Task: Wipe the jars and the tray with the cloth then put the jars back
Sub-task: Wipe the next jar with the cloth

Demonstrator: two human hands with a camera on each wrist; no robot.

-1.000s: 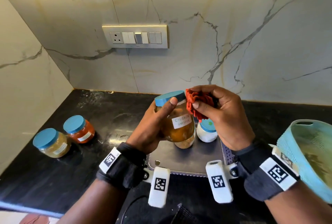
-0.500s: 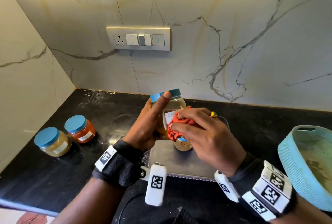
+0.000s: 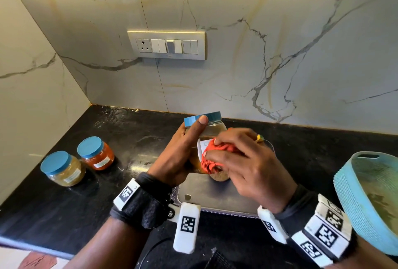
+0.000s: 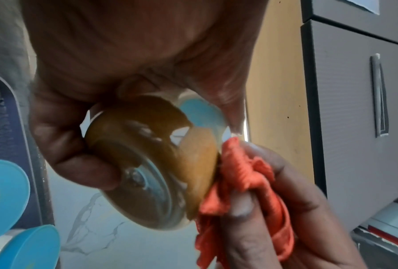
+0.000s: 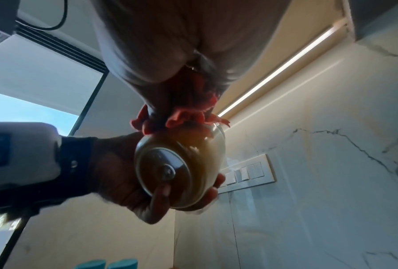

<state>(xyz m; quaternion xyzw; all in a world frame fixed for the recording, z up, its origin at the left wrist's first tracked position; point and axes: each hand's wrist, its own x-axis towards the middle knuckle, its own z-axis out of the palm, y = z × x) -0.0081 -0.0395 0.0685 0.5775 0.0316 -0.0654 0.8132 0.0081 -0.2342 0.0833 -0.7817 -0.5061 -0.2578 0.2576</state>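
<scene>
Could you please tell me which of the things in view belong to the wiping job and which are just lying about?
Part of the job:
- blue-lidded glass jar of brown paste, gripped by the left hand
- crumpled orange cloth, pressed on it by the right hand
- grey metal tray
- orange-filled jar and yellow-filled jar on the black counter

Lying about:
- light blue plastic basket
- wall switch panel

White veined marble walls (image 3: 280, 31) meet in corner; switch panel (image 3: 167, 45) on back wall; black tabletop (image 3: 53, 204); window (image 5: 20, 107); grey cabinets (image 4: 359, 109).
</scene>
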